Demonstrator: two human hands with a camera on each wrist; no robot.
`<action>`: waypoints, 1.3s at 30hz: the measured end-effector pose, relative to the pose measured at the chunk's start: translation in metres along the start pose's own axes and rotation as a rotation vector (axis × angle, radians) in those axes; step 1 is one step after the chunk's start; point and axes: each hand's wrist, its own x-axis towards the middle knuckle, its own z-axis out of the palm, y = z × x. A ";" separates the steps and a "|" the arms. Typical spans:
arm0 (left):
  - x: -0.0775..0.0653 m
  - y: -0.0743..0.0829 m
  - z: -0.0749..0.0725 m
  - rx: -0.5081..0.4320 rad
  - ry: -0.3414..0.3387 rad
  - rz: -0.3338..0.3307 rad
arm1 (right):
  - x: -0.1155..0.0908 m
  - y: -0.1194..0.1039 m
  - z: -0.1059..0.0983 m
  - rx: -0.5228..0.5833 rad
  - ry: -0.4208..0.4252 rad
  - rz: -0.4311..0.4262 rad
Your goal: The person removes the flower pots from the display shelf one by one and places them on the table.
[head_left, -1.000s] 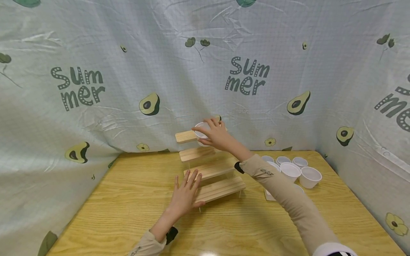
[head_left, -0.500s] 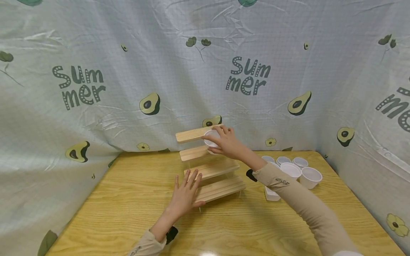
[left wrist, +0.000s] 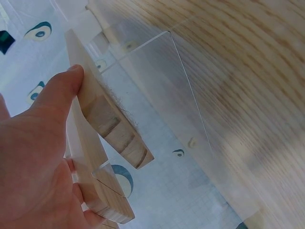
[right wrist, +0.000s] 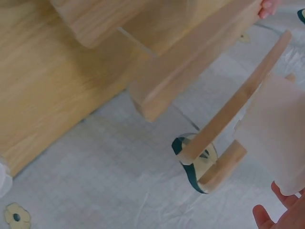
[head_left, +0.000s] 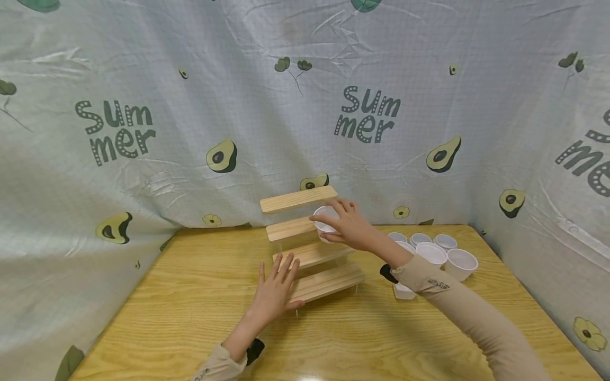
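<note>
A stepped wooden rack [head_left: 329, 280] of several pale planks stands on the table, held up by clear side panels [left wrist: 167, 81]. My left hand [head_left: 274, 296] rests on the left ends of its two lower planks, fingers straight and spread. In the left wrist view, the thumb of that hand [left wrist: 35, 152] touches one plank [left wrist: 102, 109]. A white plastic cup [head_left: 326, 218] is in my right hand [head_left: 353, 227], thumb and fingers gripping its sides, at the right end of the second plank from the top. In the right wrist view, the cup [right wrist: 276, 133] appears beside the planks.
Several white cups and tubs [head_left: 431, 254] are grouped on the right of the wooden table [head_left: 190, 296]. Behind the rack hangs a patterned cloth [head_left: 267, 106], which also closes off both sides.
My right hand has brought the cup down and to the right, from the top plank to about the second plank's level. The left hand stays in place.
</note>
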 end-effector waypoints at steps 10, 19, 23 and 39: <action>0.001 0.000 0.000 -0.013 0.012 -0.004 | -0.033 0.003 -0.001 0.027 0.005 0.008; 0.002 0.001 0.001 -0.039 0.025 0.004 | -0.065 0.007 -0.001 0.025 0.048 -0.013; 0.003 0.001 0.002 -0.032 0.018 0.003 | -0.080 0.006 -0.004 0.026 0.026 0.014; 0.004 0.002 0.000 -0.025 0.010 -0.006 | -0.124 0.009 -0.010 0.043 -0.015 0.115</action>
